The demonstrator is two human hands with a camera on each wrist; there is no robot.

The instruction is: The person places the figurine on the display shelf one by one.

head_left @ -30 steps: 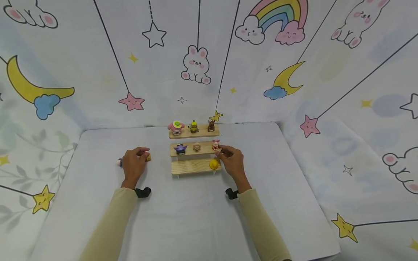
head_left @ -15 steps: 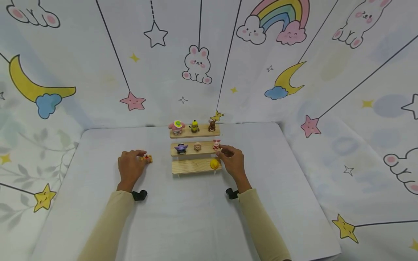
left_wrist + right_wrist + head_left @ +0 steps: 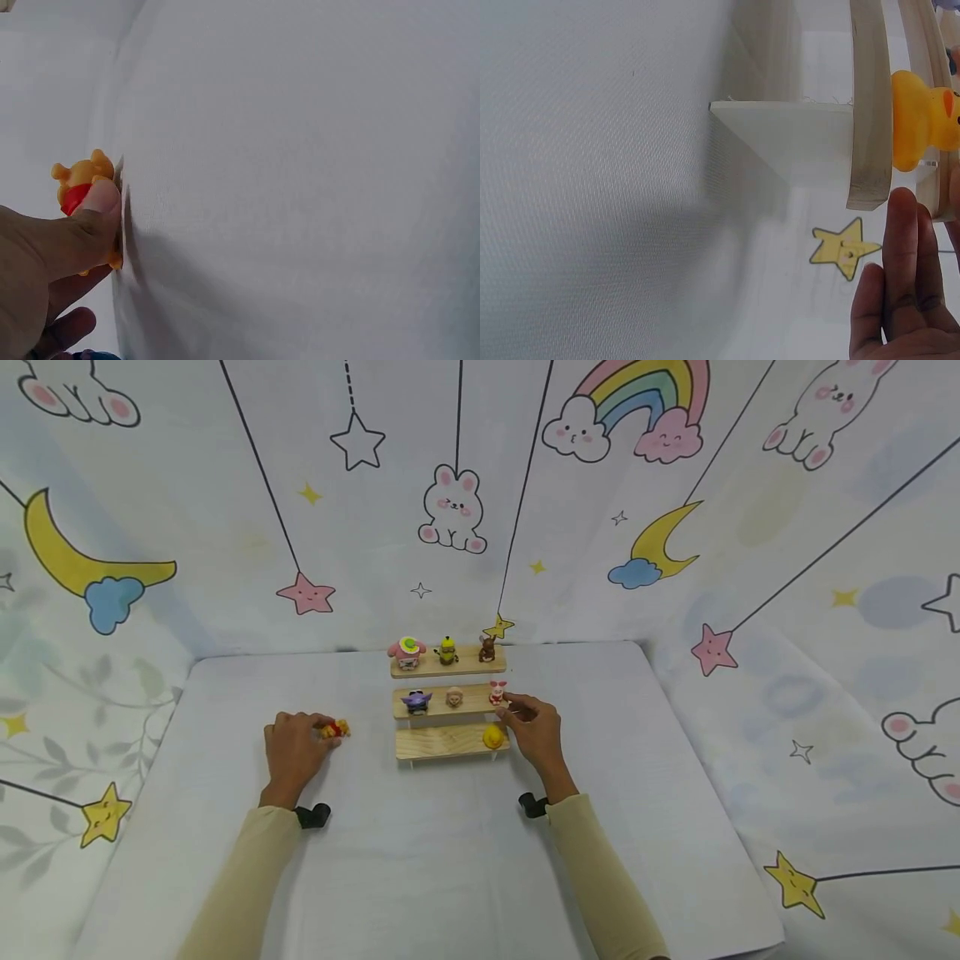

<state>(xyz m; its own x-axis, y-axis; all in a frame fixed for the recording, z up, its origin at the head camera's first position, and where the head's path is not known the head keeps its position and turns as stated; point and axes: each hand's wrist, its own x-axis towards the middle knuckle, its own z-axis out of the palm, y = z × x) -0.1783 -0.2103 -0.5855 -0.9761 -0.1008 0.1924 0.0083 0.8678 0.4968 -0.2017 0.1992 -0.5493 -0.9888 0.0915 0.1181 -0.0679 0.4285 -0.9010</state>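
Note:
My left hand (image 3: 297, 745) pinches a bear figurine (image 3: 79, 180) in a red top between thumb and fingers, low over the tabletop left of the shelf. A dark blue thing (image 3: 96, 355) shows under that hand in the left wrist view. At the right end of the wooden shelf (image 3: 442, 742), my right hand (image 3: 534, 727) has its fingertips close to a pink-eared pig figurine (image 3: 497, 693) on the middle tier. Its visible fingers look straight in the right wrist view; whether they touch the pig cannot be made out. A yellow duck (image 3: 911, 124) sits on the lowest tier.
Purple (image 3: 416, 702) and tan (image 3: 454, 697) figurines share the middle tier. On the top tier stand a pink figurine (image 3: 408, 655), a yellow-green one (image 3: 447, 651) and a brown one (image 3: 487, 649). A patterned cloth backdrop (image 3: 390, 543) rises behind the white table (image 3: 435, 860).
My left hand has shifted left and slightly toward me. The bear figurine, mostly hidden before, now shows at its fingertips. My right hand has stayed at the shelf.

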